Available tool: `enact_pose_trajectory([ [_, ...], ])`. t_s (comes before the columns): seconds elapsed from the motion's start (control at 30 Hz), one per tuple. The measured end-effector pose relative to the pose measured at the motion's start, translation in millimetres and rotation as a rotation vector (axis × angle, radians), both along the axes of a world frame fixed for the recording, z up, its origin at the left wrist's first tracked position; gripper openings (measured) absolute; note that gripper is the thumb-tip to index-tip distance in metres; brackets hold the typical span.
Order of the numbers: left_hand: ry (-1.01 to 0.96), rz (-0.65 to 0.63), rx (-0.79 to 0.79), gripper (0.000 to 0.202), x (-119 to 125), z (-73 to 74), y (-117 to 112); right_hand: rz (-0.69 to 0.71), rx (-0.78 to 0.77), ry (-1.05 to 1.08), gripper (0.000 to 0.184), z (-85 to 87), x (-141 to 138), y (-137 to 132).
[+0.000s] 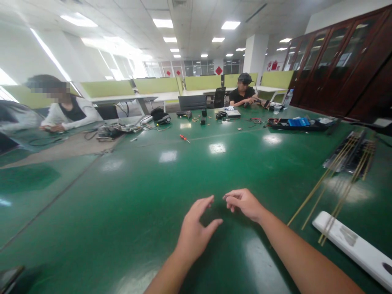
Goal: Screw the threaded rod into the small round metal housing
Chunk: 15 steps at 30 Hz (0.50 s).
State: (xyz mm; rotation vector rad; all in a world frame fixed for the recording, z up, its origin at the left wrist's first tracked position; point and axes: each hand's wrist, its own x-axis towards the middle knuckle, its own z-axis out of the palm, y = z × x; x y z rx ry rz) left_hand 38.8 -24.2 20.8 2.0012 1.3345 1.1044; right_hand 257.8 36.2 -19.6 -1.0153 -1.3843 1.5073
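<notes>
Both my hands hover over the green table near its front edge. My left hand has its thumb and fingers apart and curved, holding nothing. My right hand sits just to its right with the fingers curled loosely inward; whether anything small lies in them I cannot make out. The fingertips of the two hands nearly meet. Thin brass rods lie to the right of my right forearm, and a white flat bar lies under their near ends.
A red-handled screwdriver lies mid-table. A black tray with blue items is at the far right. Two other people sit at the far side and the left, with cables and small parts. Dark wood cabinets line the right wall.
</notes>
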Motion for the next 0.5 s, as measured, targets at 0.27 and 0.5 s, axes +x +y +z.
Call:
enact_pose_trajectory([
  [0.27,-0.183,-0.14,0.072,0.023,37,-18.1,44,0.201,0.021,0.114,0.046,-4.6,-3,10],
  [0.5,-0.289,0.138,0.007,0.018,19,-0.3,34,0.149,-0.048,0.152,0.052,-10.1,-16,11],
])
